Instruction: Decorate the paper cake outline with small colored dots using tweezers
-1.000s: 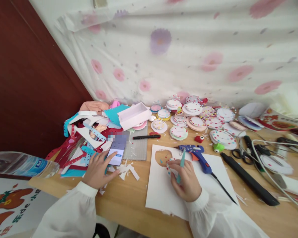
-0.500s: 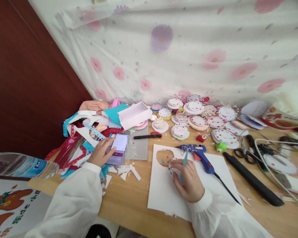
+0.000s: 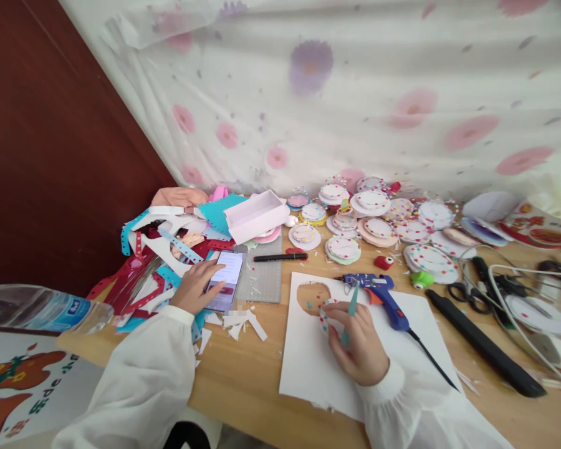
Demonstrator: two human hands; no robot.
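My left hand [image 3: 199, 285] lies over a smartphone [image 3: 227, 274] with a lit screen, fingers stretched out and fingertips at the glass. My right hand [image 3: 359, 346] is closed around slim teal tweezers [image 3: 353, 300], whose tapered end points up between the fingers. The same fingertips pinch a white paper strip with red and blue dots [image 3: 323, 315], curved into a ring and partly hidden by the hand. Below this hand lies a white paper sheet [image 3: 318, 368] with a round hole cut in it. A blue glue gun [image 3: 381, 290] rests on the sheet just beyond my right hand.
Several dotted paper discs [image 3: 343, 248] crowd the back. A black pen [image 3: 280, 257] lies on a grey cutting mat [image 3: 264, 280]. Coloured paper scraps [image 3: 144, 274] and a water bottle [image 3: 42, 308] are left; scissors [image 3: 470, 296], cables and a long black tool [image 3: 486, 343] right.
My left fingers have shifted slightly up over the phone screen. My right hand keeps its hold on the tweezers and strip. The whole view has moved a little.
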